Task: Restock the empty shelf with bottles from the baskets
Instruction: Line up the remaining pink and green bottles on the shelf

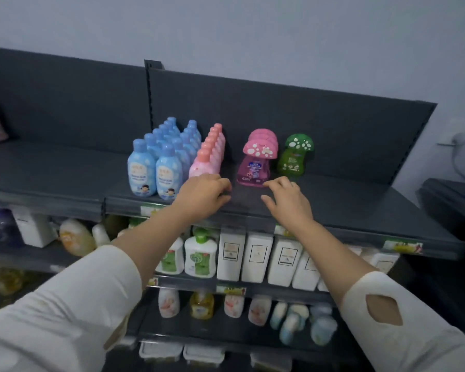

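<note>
On the dark grey top shelf [346, 194] stand two rows of blue bottles [156, 167], a row of pink bottles [211, 154], a row of pink mushroom-cap bottles [257, 162] and a green mushroom-cap bottle [293, 157]. My left hand [203, 196] hovers at the shelf's front, just in front of the foremost pink bottle, fingers loosely curled and holding nothing. My right hand [286, 197] sits in front of the front pink mushroom bottle, fingertips close to its base, also holding nothing. No basket is in view.
Bare shelf surface stretches to the right of the green bottle and to the left of the blue ones. Lower shelves carry white boxes [255, 257], green-capped soap bottles [200, 255] and other bottles. A dark counter edge [448, 200] stands at far right.
</note>
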### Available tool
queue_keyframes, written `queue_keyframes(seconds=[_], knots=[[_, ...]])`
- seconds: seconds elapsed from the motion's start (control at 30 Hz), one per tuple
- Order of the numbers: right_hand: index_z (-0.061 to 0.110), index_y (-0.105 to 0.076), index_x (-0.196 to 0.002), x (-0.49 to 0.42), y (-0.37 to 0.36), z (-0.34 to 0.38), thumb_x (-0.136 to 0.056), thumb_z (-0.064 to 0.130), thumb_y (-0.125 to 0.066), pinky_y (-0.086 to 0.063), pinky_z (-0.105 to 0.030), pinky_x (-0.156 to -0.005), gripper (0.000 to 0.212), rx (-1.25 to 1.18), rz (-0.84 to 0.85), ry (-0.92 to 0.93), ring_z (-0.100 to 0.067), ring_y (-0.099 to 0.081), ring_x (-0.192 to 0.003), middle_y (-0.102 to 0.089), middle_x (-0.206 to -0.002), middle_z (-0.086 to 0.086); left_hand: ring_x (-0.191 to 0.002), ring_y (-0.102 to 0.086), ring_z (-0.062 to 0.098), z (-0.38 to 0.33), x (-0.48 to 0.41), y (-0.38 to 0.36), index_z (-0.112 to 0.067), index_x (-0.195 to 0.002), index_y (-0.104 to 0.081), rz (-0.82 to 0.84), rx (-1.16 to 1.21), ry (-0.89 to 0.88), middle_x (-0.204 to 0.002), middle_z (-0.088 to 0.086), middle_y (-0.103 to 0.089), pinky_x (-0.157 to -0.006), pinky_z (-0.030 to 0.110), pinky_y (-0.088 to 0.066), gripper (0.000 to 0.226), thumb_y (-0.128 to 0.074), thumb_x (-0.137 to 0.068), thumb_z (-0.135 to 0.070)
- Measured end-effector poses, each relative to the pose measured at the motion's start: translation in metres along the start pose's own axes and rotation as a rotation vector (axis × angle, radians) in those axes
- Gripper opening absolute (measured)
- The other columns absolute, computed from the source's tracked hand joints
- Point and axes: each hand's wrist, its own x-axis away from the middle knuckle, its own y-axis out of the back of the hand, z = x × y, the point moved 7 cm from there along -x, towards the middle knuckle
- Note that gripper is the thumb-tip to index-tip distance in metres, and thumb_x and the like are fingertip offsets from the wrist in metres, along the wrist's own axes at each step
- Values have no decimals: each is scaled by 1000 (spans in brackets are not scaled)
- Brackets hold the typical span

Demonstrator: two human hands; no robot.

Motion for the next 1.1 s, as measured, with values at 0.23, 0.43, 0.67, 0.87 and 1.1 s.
queue_keyframes(seconds=[0.23,0.43,0.67,0.87,1.1], knots=[[20,-49,-134,43,-28,87,-99,35,-45,-43,-38,-92,39,17,89,161,-26,-44,-121,-50,-128,-3,-110,-53,26,49,97,11,-19,-118,-57,85,-88,70,-114,3,-58,-82,37,-46,30,-49,-93,-33],[20,-52,-131,70,-83,192,-98,34,-45,-43,-37,-92,36,-81,182,388,-26,-44,-120,-51,-128,-3,-111,-53,25,128,215,12,-23,-120,-55,197,-138,356,-115,2,-58,-81,36,-45,29,-46,-95,-35],[20,-51,-131,123,-145,326,-99,35,-43,-42,-37,-89,36,-156,336,639,-28,-46,-119,-51,-126,-4,-107,-55,26,197,371,36,-20,-114,-58,290,-182,686,-112,4,-59,-81,37,-47,27,-48,-93,-33],[22,-52,-129,161,-199,440,-98,32,-44,-42,-37,-92,34,-154,452,791,-26,-45,-121,-50,-127,-2,-107,-55,26,259,487,46,-19,-117,-59,319,-144,913,-115,5,-60,-85,37,-47,27,-50,-93,-29],[19,-50,-132,213,-292,543,-97,31,-47,-44,-42,-95,37,-107,672,849,-30,-46,-122,-49,-131,-8,-111,-56,28,339,584,22,-22,-125,-55,444,-45,1051,-123,7,-57,-86,34,-47,35,-52,-92,-33]])
